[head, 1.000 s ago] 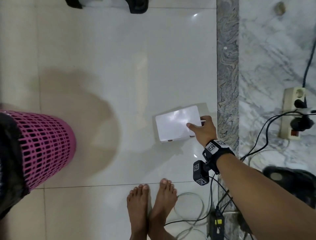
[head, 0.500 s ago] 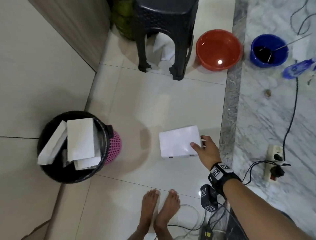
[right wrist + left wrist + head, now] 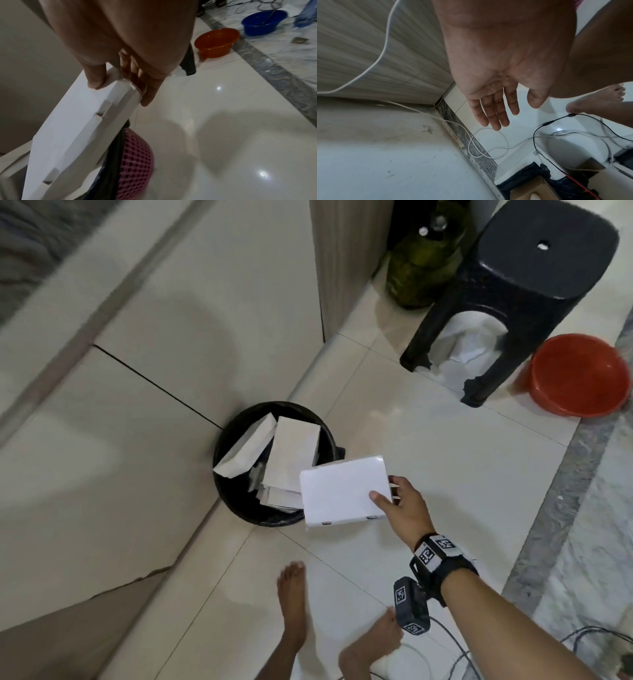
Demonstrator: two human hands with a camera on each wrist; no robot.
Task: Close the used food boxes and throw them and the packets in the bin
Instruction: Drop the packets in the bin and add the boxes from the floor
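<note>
The floor (image 3: pixel 428 446) is glossy pale tile throwing back the lights, edged by a strip of veined grey marble (image 3: pixel 561 529). The box (image 3: pixel 342 491) looks like smooth matt white card, and the bin (image 3: pixel 135 159) is pink plastic mesh lined with a shiny black bag. The stool (image 3: pixel 534 258) is matt black plastic and the basin (image 3: pixel 579 374) glossy red plastic.

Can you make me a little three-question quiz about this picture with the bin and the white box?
1. True or false: the right hand holds a closed white food box.
2. Which hand holds nothing?
3. Where is the held box: A) deep inside the bin, B) above the bin's near rim, C) on the black stool?

Key
1. True: thumb on top, fingers underneath.
2. The left hand, with straight fingers.
3. B. Other white boxes already stick out of the bin.
</note>
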